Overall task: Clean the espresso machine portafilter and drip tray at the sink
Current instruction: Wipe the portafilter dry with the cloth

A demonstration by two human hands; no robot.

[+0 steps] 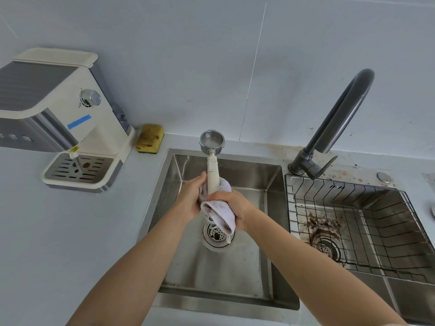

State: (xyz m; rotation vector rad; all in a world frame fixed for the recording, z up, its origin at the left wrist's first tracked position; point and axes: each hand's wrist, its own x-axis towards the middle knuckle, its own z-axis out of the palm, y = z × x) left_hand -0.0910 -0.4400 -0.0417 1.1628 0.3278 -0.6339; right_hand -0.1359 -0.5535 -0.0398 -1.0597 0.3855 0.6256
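Reaching in from the bottom edge with both forearms, over the left basin of the sink [270, 231]. Gripping a bunched pale cloth [221, 215] with the right hand [231, 207], fingers curled tight round it at the near end of the portafilter handle. Wrapping the left hand [190, 198] round the same handle from the left, fingers curled, cloth caught between palm and handle. Letting a loose cloth tail hang above the drain [216, 234]. Holding the portafilter [213, 161] above the basin, white handle running away from the hands, metal basket end farthest out, open side up, over the basin's back rim. Noting a wire rack [353, 220] sitting in the right basin, brown coffee grounds [322, 227] spread round the drain under it. Noting the drip tray [80, 170] seated at the foot of the espresso machine [70, 109] on the desk [70, 231], far left, well apart from the sink, brown spots on its slotted grille. Noting a yellow sponge [150, 138] on the desk between machine and sink, against the wall. Noting a dark faucet [341, 114] behind the right basin, neck arching up along the wall, brown specks on the desk round its base.
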